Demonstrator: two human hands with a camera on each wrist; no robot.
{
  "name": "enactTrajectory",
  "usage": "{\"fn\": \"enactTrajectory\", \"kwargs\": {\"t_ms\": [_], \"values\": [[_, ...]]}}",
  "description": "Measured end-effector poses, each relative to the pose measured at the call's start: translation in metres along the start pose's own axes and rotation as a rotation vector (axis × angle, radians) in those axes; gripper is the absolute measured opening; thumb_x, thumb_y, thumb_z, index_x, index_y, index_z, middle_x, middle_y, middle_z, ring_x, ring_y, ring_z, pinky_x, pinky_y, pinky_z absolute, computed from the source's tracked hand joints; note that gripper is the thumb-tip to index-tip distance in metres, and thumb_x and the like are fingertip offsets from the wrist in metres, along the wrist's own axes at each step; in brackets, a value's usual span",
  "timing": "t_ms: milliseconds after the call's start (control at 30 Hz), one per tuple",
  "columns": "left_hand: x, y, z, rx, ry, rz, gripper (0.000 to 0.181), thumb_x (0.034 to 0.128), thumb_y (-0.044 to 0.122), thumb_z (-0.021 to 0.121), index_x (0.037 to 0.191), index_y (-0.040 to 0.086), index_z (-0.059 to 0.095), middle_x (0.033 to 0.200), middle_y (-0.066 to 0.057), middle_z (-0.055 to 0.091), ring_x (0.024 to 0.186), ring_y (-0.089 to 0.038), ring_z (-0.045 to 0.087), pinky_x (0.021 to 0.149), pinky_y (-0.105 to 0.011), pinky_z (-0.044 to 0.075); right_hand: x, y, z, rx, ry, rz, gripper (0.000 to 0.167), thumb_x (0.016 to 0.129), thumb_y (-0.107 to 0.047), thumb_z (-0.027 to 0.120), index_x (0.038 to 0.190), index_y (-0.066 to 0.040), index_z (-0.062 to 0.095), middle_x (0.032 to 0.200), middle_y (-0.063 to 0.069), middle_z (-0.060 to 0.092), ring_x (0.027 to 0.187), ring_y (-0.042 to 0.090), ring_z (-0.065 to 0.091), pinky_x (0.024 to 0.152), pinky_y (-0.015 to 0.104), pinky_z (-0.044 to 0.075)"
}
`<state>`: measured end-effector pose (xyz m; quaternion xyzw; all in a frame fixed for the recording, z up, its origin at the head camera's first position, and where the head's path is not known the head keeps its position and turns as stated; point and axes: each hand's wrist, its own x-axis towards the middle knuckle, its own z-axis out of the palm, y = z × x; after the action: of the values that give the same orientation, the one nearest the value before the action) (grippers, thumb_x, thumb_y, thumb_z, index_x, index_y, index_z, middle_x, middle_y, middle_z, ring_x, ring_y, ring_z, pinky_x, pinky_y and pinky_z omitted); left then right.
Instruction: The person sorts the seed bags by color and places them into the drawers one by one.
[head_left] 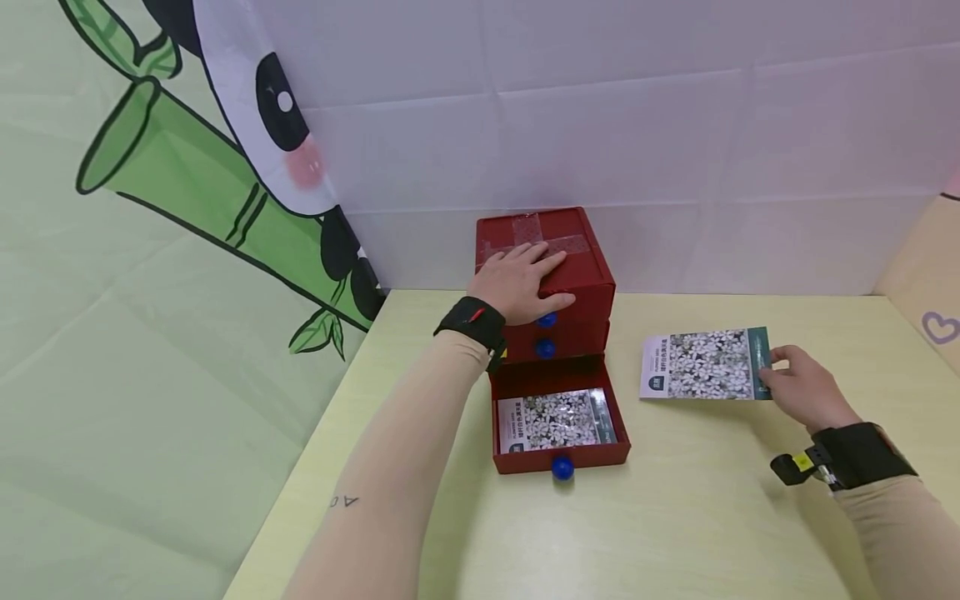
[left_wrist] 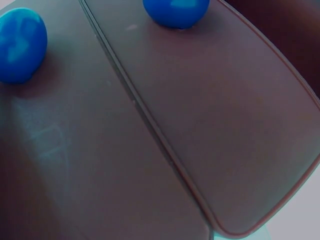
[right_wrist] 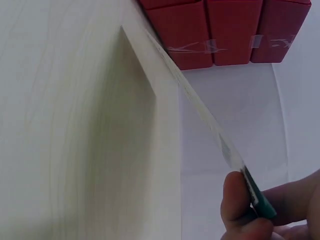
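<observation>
My left hand (head_left: 517, 283) rests on top of a red drawer box (head_left: 573, 229), fingers spread. Two drawers with blue knobs (head_left: 545, 348) are closed; their fronts (left_wrist: 150, 130) fill the left wrist view, where the hand itself is hidden. The bottom drawer (head_left: 525, 463) is pulled out, and a seed packet (head_left: 558, 421) printed with white flowers lies in it. To the right, my right hand (head_left: 806, 387) pinches a matching seed packet (head_left: 708, 364) by its green end, above the table. Seen edge-on in the right wrist view, that packet (right_wrist: 200, 107) sits between thumb and fingers.
The box stands near the back of a pale wooden table (head_left: 697, 508), before a white cloth backdrop (head_left: 637, 142). A green cloth (head_left: 112, 375) with a panda and bamboo print hangs at the left. Clear tape (head_left: 527, 227) crosses the box top.
</observation>
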<state>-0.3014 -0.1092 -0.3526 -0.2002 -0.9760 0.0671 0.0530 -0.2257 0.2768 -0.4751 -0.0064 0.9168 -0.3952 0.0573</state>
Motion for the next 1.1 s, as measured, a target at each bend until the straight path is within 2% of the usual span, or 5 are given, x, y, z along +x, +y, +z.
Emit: {"fn": "enactTrajectory", "kwargs": {"t_ms": [233, 600, 1100], "values": [[0.000, 0.000, 0.000, -0.001, -0.001, -0.002, 0.080, 0.0863, 0.075, 0.034, 0.154, 0.034, 0.022, 0.159, 0.001, 0.022, 0.145, -0.021, 0.020, 0.116, -0.046, 0.019, -0.015, -0.006, -0.009, 0.027, 0.005, -0.025, 0.051, 0.104, -0.027, 0.035, 0.131, 0.016, 0.027, 0.103, 0.031, 0.055, 0.080, 0.029, 0.056, 0.057, 0.030, 0.039], [0.000, 0.000, -0.001, 0.001, -0.003, 0.002, 0.080, 0.0867, 0.075, 0.034, 0.154, 0.033, 0.022, 0.159, 0.000, 0.022, 0.145, -0.022, 0.020, 0.116, -0.046, 0.019, -0.033, -0.016, -0.014, 0.053, 0.032, -0.093, 0.052, 0.104, -0.026, 0.036, 0.131, 0.017, 0.029, 0.103, 0.028, 0.055, 0.077, 0.018, 0.058, 0.058, 0.026, 0.045], [0.000, 0.000, 0.000, 0.000, 0.002, 0.000, 0.080, 0.0863, 0.075, 0.035, 0.154, 0.033, 0.022, 0.159, 0.000, 0.022, 0.145, -0.022, 0.020, 0.116, -0.047, 0.020, -0.048, -0.034, -0.012, 0.063, -0.018, -0.159, 0.048, 0.105, -0.026, 0.036, 0.133, 0.013, 0.030, 0.110, 0.031, 0.055, 0.082, 0.020, 0.061, 0.060, 0.024, 0.045]]}}
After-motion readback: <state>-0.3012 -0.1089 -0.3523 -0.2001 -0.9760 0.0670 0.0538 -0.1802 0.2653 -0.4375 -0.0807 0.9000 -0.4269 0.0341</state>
